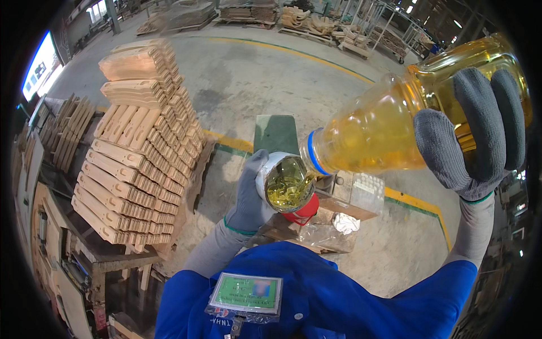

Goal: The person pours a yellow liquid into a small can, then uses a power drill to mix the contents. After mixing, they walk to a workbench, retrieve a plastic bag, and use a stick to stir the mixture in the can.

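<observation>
Tipped btl (389, 121), yellow liq (367, 144), R hand (486, 135), part-full cup (288, 165), L hand (251, 195)

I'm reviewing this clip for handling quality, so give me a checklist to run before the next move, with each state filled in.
1. Right grip on the bottle: ok, wrapped round its body.
2. Left grip on the can: ok, holding its side.
3. Pour aim: ok, yellow liquid is running into the can.
4. Fill level: cannot tell, depth is unclear.
5. Drips on the red container: cannot tell, partly hidden behind the can.
</observation>
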A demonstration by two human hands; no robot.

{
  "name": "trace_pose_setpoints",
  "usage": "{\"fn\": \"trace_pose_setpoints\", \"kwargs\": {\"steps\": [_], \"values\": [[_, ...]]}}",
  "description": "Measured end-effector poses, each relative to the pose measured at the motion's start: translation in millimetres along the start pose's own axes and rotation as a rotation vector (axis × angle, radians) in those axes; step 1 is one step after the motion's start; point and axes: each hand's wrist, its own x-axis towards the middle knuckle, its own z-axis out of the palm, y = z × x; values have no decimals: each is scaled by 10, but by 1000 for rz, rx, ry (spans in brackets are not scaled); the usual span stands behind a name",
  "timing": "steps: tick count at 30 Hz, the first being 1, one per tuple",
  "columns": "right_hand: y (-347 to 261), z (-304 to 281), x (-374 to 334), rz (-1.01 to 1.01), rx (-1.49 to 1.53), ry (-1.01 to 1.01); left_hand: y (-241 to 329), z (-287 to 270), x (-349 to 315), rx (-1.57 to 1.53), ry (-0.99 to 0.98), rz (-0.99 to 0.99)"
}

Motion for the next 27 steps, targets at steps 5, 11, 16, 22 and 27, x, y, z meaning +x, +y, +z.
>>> {"fn": "trace_pose_setpoints", "kwargs": {"steps": [5, 11, 16, 22, 27], "values": [[-92, 13, 28, 149, -17, -7, 106, 5, 50, -118, -35, -45], [-108, -55, -50, 123, -25, -11, 21, 31, -13, -163, -10, 9], [-37, -47, -167, 52, -53, 6, 32, 15, -25, -161, -71, -44], [-131, -51, -195, 259, -33, -64, -19, 24, -54, 316, -80, 345], [-222, 17, -35, 165, -22, 132, -36, -54, 10, -246, -98, -129]]}}
